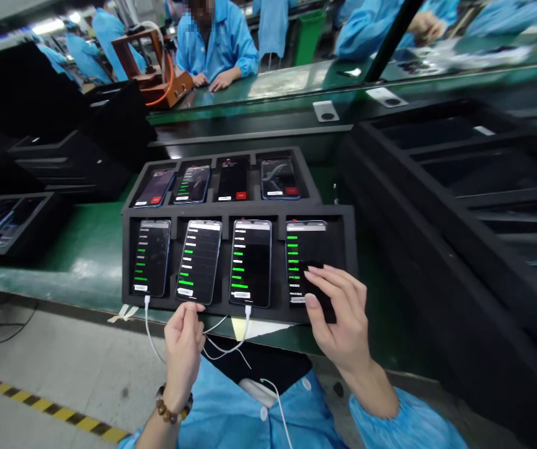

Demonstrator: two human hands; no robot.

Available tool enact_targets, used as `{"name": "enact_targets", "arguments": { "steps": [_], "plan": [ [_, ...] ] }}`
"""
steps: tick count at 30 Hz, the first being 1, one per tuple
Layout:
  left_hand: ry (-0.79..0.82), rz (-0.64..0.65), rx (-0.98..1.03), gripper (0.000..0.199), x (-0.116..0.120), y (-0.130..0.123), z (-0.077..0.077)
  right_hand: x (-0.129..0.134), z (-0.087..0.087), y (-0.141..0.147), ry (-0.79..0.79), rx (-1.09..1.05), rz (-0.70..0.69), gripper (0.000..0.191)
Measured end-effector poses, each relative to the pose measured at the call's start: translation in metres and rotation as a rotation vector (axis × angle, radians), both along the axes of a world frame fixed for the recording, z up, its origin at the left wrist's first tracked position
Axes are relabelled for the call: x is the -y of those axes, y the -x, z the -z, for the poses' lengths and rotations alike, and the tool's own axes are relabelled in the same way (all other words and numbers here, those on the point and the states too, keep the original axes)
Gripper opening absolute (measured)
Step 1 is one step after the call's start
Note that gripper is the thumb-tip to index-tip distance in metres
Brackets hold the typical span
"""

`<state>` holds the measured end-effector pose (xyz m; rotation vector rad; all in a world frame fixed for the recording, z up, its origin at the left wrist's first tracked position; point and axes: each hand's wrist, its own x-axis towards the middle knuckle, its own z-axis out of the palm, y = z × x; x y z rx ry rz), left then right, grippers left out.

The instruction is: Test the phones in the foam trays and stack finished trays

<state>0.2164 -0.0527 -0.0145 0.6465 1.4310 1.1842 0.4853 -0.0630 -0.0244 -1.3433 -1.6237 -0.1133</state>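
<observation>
The fingers of the left hand (184,333) are pressed together at the lower edge of the second phone (199,262) in the front tray (126,262); whether a plug is pinched there cannot be told, as the gap is hidden. The fingers of the right hand (340,312) are loosely spread, thumb apart, over the lower right part of the fourth phone (306,249), whose screen is lined with green and white text. Between the two sets of fingers, the third phone (251,262) is seated in its slot with a white cable (248,321) plugged in below. Left of the left fingers, the first phone (152,257) is joined to another white cable (147,318). Beyond all the fingers, four more phones are held in the back tray (310,181). Black trays (441,243) are stacked right of the right fingers, and the green bench (85,243) is seen left of the left ones.
</observation>
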Motion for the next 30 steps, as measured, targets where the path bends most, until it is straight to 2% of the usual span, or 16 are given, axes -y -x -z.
{"name": "enact_targets", "arguments": {
  "steps": [3,6,9,13,18,20,22,25,30],
  "plan": [
    [0.01,-0.061,0.002,0.072,0.0,-0.007,0.002,-0.001,-0.003,-0.014,0.008,-0.021,0.056,0.045],
    [0.028,-0.027,-0.023,0.072,0.001,-0.006,0.0,0.0,-0.005,-0.027,0.054,-0.025,0.122,0.041],
    [0.031,0.114,-0.073,0.073,0.005,-0.004,-0.003,0.002,-0.006,-0.025,0.15,-0.031,0.173,0.044],
    [0.0,0.371,-0.158,0.073,0.01,-0.008,0.001,0.003,-0.009,-0.004,0.278,-0.113,0.195,0.053],
    [-0.104,0.482,-0.275,0.065,0.011,-0.012,0.01,0.002,-0.019,0.003,0.341,-0.393,0.198,0.056],
    [-0.107,0.484,-0.286,0.064,0.01,-0.011,0.012,0.0,-0.022,-0.003,0.376,-0.563,0.164,0.058],
    [-0.101,0.481,-0.282,0.065,0.01,-0.01,0.012,-0.006,-0.023,-0.011,0.456,-0.679,0.043,0.062],
    [-0.094,0.477,-0.267,0.066,0.009,-0.011,0.012,-0.018,-0.019,-0.022,0.555,-0.7,-0.109,0.068],
    [-0.069,0.494,-0.214,0.07,0.007,-0.012,0.01,-0.027,-0.001,-0.027,0.545,-0.826,-0.121,0.073]
  ]
}}
